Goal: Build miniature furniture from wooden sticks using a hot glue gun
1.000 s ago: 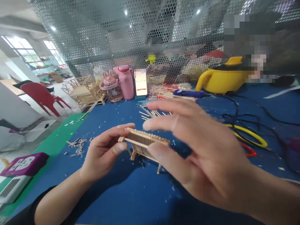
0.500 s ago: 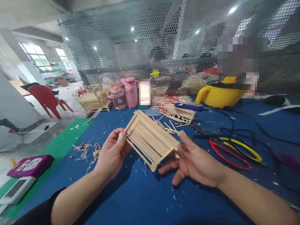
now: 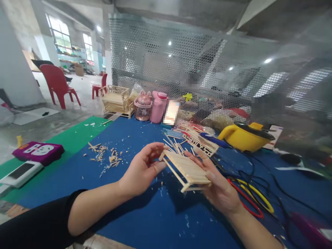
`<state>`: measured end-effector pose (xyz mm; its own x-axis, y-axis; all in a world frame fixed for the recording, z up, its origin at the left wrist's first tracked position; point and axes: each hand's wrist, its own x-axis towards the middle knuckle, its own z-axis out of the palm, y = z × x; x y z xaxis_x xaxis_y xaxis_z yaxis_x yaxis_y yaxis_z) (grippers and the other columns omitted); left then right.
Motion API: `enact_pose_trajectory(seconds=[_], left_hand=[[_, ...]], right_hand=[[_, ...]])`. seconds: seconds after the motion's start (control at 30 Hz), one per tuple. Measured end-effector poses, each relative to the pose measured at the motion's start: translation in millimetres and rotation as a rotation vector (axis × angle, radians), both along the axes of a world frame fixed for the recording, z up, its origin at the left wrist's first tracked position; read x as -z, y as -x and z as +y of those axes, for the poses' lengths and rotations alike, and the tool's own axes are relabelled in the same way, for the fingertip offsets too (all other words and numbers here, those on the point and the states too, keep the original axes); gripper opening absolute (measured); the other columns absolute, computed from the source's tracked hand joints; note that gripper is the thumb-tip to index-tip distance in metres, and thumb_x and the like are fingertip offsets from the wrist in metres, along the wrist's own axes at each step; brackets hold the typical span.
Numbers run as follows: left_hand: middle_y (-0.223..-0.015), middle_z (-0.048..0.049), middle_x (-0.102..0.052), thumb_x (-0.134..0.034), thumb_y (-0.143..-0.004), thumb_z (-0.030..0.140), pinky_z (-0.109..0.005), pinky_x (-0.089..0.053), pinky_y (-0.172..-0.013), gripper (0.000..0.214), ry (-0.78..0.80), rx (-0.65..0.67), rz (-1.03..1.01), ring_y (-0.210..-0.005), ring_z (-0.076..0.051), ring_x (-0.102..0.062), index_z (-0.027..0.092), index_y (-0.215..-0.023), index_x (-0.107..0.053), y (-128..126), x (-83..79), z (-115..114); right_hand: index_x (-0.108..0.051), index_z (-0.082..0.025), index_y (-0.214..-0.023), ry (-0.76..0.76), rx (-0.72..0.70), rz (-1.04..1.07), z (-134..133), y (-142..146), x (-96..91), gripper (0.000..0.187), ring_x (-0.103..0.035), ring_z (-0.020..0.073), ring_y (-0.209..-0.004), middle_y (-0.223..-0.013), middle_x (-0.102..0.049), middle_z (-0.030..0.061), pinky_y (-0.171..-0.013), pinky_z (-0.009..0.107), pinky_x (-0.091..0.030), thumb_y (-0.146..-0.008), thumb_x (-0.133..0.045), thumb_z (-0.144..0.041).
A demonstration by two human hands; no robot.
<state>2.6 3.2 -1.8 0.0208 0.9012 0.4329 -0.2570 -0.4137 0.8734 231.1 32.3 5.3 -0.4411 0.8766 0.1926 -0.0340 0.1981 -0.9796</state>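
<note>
A small table-like frame of pale wooden sticks is held tilted above the blue tabletop, its slatted face up and short legs showing below. My right hand grips its right end, thumb at the near edge and fingers reaching behind the far side. Around the left corner curls my left hand, thumb below and fingers above; part of the contact is hidden. Loose thin sticks lie just beyond the frame. A second stick-built piece with a cut-out pattern rests behind them.
Wood scraps litter the blue mat. A yellow pot, pink bottle, pink jar and larger stick model stand behind. Red-and-yellow-handled pliers and cables lie right; a purple box is left.
The stick frame has been turned over and tilted, so its flat slatted face shows. My right hand has closed in along its far side. The head view has shifted to the left.
</note>
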Motion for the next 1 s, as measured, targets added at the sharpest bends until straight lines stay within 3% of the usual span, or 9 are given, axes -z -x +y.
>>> enact_pose_trajectory(seconds=[0.13, 0.27, 0.43, 0.53, 0.63, 0.73, 0.87, 1.0], left_hand=[[-0.116, -0.0081, -0.065, -0.065, -0.077, 0.013, -0.029, -0.052, -0.080, 0.037, -0.024, -0.039, 0.173, -0.101, -0.018, -0.062, 0.020, -0.112, -0.056, 3.4, -0.2, -3.7], [-0.103, -0.0061, -0.069, -0.064, -0.075, 0.009, -0.031, -0.052, -0.085, 0.032, 0.033, 0.012, 0.008, -0.095, -0.016, -0.064, 0.018, -0.105, -0.058, -0.4, -1.5, -4.1], [-0.090, -0.0044, -0.071, -0.059, -0.073, 0.003, -0.033, -0.055, -0.081, 0.023, 0.373, 0.043, -0.237, -0.076, -0.014, -0.068, 0.017, -0.092, -0.063, -3.5, -7.0, 0.6], [-0.090, -0.0068, -0.072, -0.049, -0.077, 0.000, -0.034, -0.052, -0.090, 0.026, 0.558, 0.119, -0.322, -0.079, -0.014, -0.069, 0.015, -0.088, -0.067, -1.1, -6.8, 4.8], [-0.095, -0.0087, -0.072, -0.054, -0.080, 0.004, -0.032, -0.048, -0.095, 0.021, 0.657, 0.118, -0.384, -0.081, -0.013, -0.068, 0.013, -0.093, -0.068, 0.6, -3.5, 8.9], [-0.096, -0.0090, -0.072, -0.059, -0.081, 0.007, -0.026, -0.050, -0.087, 0.022, 0.663, 0.134, -0.360, -0.077, -0.010, -0.067, 0.012, -0.101, -0.067, 0.9, -0.4, 11.6], [-0.090, -0.0068, -0.072, -0.065, -0.080, 0.017, -0.022, -0.050, -0.070, 0.026, 0.534, 0.158, -0.254, -0.070, -0.009, -0.064, 0.013, -0.105, -0.068, 1.6, 1.1, 14.0], [-0.076, -0.0027, -0.071, -0.068, -0.078, 0.021, -0.023, -0.049, -0.063, 0.030, 0.440, 0.064, -0.139, -0.062, -0.009, -0.060, 0.014, -0.108, -0.068, 5.0, 0.3, 15.6]], right_hand=[[-0.024, -0.032, -0.144, 0.052, -0.055, -0.048, 2.4, -7.8, -1.3, 0.066, -0.053, 0.0250, -0.121, -0.145, -0.041, 0.0088, -0.092, 0.048, -0.046, -0.083, -0.045, -0.047], [-0.037, -0.032, -0.138, 0.126, -0.103, -0.058, 4.6, -12.6, 0.2, 0.064, -0.063, 0.0259, -0.106, -0.129, -0.058, 0.0083, -0.080, 0.043, -0.053, -0.078, -0.055, -0.045], [-0.044, -0.027, -0.134, 0.260, -0.062, -0.072, 1.9, 4.1, 5.2, 0.055, -0.068, 0.0245, -0.090, -0.119, -0.065, 0.0090, -0.069, 0.038, -0.056, -0.082, -0.051, -0.042], [-0.043, -0.027, -0.135, 0.263, 0.059, -0.027, -1.7, 16.5, 7.6, 0.057, -0.066, 0.0245, -0.098, -0.123, -0.063, 0.0074, -0.079, 0.040, -0.055, -0.080, -0.056, -0.034], [-0.040, -0.028, -0.136, 0.230, 0.140, 0.018, -4.9, 22.3, 8.7, 0.061, -0.060, 0.0251, -0.110, -0.129, -0.060, 0.0064, -0.091, 0.043, -0.050, -0.079, -0.060, -0.030], [-0.041, -0.028, -0.136, 0.225, 0.174, 0.058, -7.5, 22.2, 8.7, 0.061, -0.056, 0.0250, -0.116, -0.133, -0.057, 0.0056, -0.099, 0.044, -0.044, -0.078, -0.062, -0.030], [-0.041, -0.028, -0.135, 0.239, 0.160, 0.078, -10.4, 21.7, 8.0, 0.064, -0.052, 0.0243, -0.121, -0.135, -0.054, 0.0049, -0.103, 0.043, -0.039, -0.077, -0.066, -0.029], [-0.039, -0.029, -0.137, 0.213, 0.078, 0.067, -11.0, 23.1, 7.6, 0.070, -0.050, 0.0223, -0.123, -0.137, -0.053, 0.0040, -0.105, 0.040, -0.037, -0.074, -0.070, -0.024]])
